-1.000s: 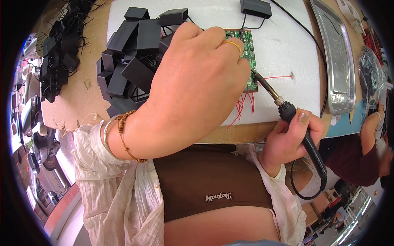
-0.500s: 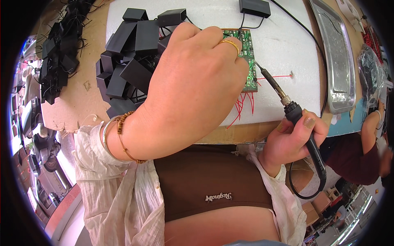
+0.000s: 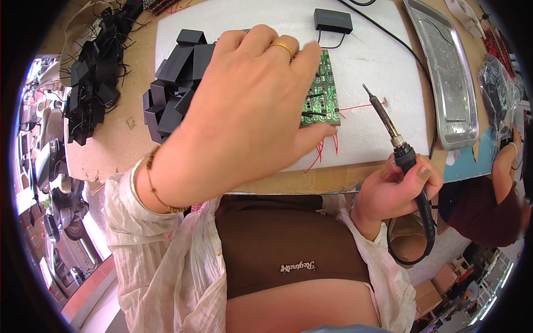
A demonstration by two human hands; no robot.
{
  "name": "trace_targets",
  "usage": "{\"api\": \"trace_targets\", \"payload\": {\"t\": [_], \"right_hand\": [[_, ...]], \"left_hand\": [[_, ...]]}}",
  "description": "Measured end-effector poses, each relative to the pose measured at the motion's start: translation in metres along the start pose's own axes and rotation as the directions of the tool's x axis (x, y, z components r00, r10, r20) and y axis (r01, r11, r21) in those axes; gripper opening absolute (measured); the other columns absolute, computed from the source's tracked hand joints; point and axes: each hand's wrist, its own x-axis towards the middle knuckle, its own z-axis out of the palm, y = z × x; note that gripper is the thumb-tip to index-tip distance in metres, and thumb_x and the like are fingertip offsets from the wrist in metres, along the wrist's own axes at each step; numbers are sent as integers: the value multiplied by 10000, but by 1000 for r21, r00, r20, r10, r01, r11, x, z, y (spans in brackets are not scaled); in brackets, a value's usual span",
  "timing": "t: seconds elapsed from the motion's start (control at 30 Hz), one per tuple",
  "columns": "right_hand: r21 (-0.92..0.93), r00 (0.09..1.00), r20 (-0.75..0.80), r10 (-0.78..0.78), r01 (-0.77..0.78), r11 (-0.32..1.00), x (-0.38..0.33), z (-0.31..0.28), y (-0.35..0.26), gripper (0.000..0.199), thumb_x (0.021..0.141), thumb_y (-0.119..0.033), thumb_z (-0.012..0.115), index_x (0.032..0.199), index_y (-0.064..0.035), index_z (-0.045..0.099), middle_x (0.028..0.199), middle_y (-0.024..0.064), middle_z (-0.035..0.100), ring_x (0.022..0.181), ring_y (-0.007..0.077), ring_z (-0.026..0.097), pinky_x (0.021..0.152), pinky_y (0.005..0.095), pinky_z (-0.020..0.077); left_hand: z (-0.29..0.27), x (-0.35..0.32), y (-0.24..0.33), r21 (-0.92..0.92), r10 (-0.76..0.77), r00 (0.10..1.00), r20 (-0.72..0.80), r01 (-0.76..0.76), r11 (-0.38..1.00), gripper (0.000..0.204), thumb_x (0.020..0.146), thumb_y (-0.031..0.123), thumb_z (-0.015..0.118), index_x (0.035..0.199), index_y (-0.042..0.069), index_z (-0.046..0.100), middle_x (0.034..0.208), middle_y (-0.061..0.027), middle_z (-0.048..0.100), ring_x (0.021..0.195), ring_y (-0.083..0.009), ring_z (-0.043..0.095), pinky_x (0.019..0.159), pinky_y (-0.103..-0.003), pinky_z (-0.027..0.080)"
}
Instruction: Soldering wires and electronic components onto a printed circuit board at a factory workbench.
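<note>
My left hand (image 3: 250, 94) spans a green circuit board (image 3: 325, 89), its thumb at the near edge and its index finger at the far edge. The hand hides much of the board. Short black wire ends stand on the board, and thin red wires (image 3: 320, 152) stick out from it. A small black box (image 3: 333, 21) lies beyond, its two black leads running down towards the board. My right hand (image 3: 397, 186) is closed round the handle of a soldering iron (image 3: 408, 158). The iron's tip points up and to the left, apart from the board.
Black boxes are piled (image 3: 172, 77) left of the board on a white foam sheet (image 3: 383, 66). More black boxes with wires (image 3: 91, 77) lie on the brown tabletop. At the right are a metal tray (image 3: 449, 77), a plastic bag (image 3: 496, 89) and another person's arm (image 3: 504, 172).
My left hand has spread from a bunched grip to span the board, its thumb now at the near edge. The iron's tip has moved away from the board.
</note>
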Motion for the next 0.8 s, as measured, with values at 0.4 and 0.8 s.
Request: {"api": "trace_targets", "payload": {"t": [0.4,0.8], "right_hand": [[59,998,-44,33,-30,998,-1,-1,0,197,938,-189,597,915,-28,486,704,65,505,475,79,393,448,217,326],[32,961,-145,236,-234,972,-1,6,-14,177,975,-188,570,907,-59,471,775,34,515,593,50,415,495,165,303]], "left_hand": [[2,23,-6,-15,55,969,242,-53,999,1046,589,310,877,1399,-109,365,775,-187,642,777,-353,641,836,-410,475],[-84,-56,-24,-536,-424,751,-506,111,837,1094,717,263,864,1517,-16,172,1242,-189,568,1163,-259,562,1002,-345,437]]}}
